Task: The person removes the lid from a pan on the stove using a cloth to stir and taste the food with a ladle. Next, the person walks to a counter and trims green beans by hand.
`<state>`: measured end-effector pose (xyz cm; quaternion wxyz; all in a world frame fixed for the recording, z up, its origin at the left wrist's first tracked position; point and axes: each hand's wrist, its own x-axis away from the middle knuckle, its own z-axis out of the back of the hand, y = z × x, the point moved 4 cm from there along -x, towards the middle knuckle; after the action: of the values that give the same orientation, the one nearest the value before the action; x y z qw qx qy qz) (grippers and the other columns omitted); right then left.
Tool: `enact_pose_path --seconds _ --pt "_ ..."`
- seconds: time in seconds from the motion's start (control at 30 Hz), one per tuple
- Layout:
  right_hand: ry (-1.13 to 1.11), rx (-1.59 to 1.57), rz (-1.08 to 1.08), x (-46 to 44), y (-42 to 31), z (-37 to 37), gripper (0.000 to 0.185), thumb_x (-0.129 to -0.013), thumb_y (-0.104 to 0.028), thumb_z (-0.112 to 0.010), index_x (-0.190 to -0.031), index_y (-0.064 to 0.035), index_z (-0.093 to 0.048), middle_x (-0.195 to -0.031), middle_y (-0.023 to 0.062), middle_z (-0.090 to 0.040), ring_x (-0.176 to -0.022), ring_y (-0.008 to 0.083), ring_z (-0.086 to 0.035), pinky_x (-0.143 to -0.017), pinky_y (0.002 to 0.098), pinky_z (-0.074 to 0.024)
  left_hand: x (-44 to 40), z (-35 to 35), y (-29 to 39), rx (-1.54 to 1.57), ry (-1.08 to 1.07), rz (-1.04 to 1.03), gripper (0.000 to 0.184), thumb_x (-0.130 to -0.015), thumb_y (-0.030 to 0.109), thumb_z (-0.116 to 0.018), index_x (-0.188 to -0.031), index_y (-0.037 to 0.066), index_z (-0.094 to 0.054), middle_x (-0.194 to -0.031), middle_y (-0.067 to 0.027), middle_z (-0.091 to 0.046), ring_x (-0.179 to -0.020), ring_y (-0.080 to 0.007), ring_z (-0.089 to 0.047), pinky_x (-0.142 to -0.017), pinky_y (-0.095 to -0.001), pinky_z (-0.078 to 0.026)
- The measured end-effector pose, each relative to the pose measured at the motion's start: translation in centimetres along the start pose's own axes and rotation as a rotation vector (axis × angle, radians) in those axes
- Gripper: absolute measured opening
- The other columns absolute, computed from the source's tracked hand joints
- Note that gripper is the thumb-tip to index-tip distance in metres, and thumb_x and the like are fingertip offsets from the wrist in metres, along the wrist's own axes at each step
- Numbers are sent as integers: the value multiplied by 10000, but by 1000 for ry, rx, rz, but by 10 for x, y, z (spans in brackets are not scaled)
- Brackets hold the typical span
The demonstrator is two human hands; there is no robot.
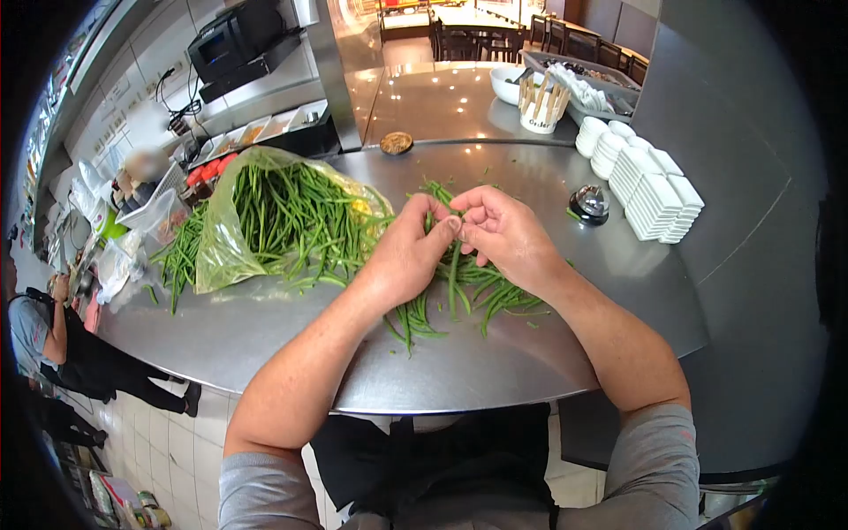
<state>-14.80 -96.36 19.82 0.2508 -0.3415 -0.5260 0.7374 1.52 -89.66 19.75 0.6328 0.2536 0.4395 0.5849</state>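
Note:
My left hand (pixel 408 246) and my right hand (pixel 511 234) meet over the steel counter, thumbs and fingertips pinched together on a green bean (pixel 454 263). The fingers cover much of it. Beneath and around them lies a loose pile of green beans (pixel 503 290), with small snapped bits scattered nearby. To the left of my left hand, a clear plastic bag (pixel 219 252) lies open on its side, full of more beans that spill out of both sides.
White plates (pixel 649 190) stand in stacks at the right, beside a silver call bell (pixel 587 205). A cup of wooden sticks (pixel 541 110) and a small brown dish (pixel 396 142) sit at the back. Another person (pixel 66 340) stands far left.

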Motion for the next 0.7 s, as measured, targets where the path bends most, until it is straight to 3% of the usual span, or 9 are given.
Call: enact_pose_path --seconds 0.13,0.23,0.33,0.43,0.47,0.6,0.7 --pt "36 -159 57 -2 -7 9 207 -1050 -112 -683 -1187 37 -640 -987 59 -720 -858 130 -724 -665 266 -576 -4 1 1 137 -109 21 284 -1107 312 -618 -1135 29 -626 -1006 -48 -681 -983 -115 -592 -878 -310 -491" --pt "90 -175 98 -1 -14 12 198 -1051 -102 -677 -1180 46 -657 -1043 80 -737 -893 142 -740 -682 275 -586 2 9 19 -67 -142 -2 223 -1076 248 -664 -1073 26 -659 -969 -74 -686 -916 -143 -618 -817 -339 -508" --pt "36 -58 28 0 -17 14 161 -1045 -49 -668 -1168 54 -671 -1060 87 -748 -897 136 -737 -725 280 -597 3 9 21 -278 26 -195 170 -1021 176 -715 -1024 10 -680 -954 -134 -688 -859 -242 -659 -775 -389 -520" --pt "84 163 126 0 -9 16 150 -1021 -104 -696 -1094 21 -737 -924 116 -777 -832 149 -748 -702 325 -590 5 9 25 -403 115 -267 161 -974 133 -742 -1034 -6 -687 -982 -189 -683 -884 -353 -668 -791 -424 -527" --pt "136 339 223 -1 -6 17 125 -982 -102 -702 -1058 -20 -758 -895 171 -771 -816 252 -773 -727 387 -599 5 9 25 -407 117 -274 156 -961 125 -748 -1035 0 -688 -983 -187 -679 -907 -388 -668 -798 -451 -528" --pt "185 727 345 4 -17 13 144 -952 -102 -668 -1043 -32 -754 -945 211 -759 -864 405 -746 -773 492 -598 6 6 28 -449 97 -262 137 -950 109 -752 -1010 7 -683 -966 -179 -664 -906 -380 -667 -793 -456 -527" --pt "90 883 273 8 -20 15 126 -942 -114 -682 -1013 -29 -742 -928 220 -751 -850 407 -742 -756 500 -595 8 3 28 -442 86 -276 125 -943 94 -753 -1002 11 -681 -967 -178 -664 -904 -385 -666 -786 -457 -527"
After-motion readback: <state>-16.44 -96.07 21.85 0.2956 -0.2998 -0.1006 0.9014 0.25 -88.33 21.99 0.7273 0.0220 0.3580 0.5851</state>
